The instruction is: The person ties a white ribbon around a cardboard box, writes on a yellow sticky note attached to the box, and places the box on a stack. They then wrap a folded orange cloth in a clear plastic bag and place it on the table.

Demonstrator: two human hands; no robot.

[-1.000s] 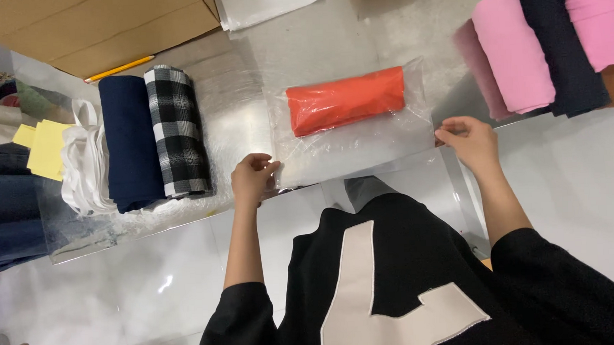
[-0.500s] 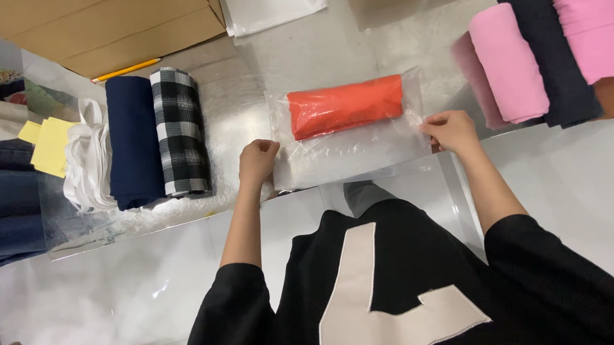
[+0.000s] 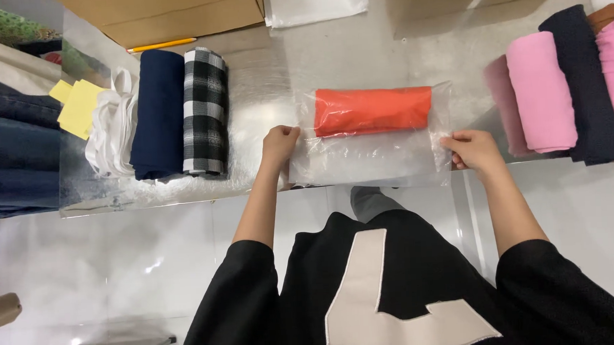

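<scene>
Ok, clear plastic bag w/ rolled orange cloth inside lies flat mid table. Left hand pinches bag's left edge, right hand pinches its right edge, hands well apart. Navy roll & plaid roll to the left, pink roll to the right.

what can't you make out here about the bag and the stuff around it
Head view only:
- Orange roll: kind of cloth unclear, veiled by the glossy clear bag.
- Left hand and right hand: fingers curl over the bag's edges, so the grip beneath is hidden.
- Pink rolls: rightmost one cut off by the frame edge.
- Jeans: cut off at the left edge.
</scene>
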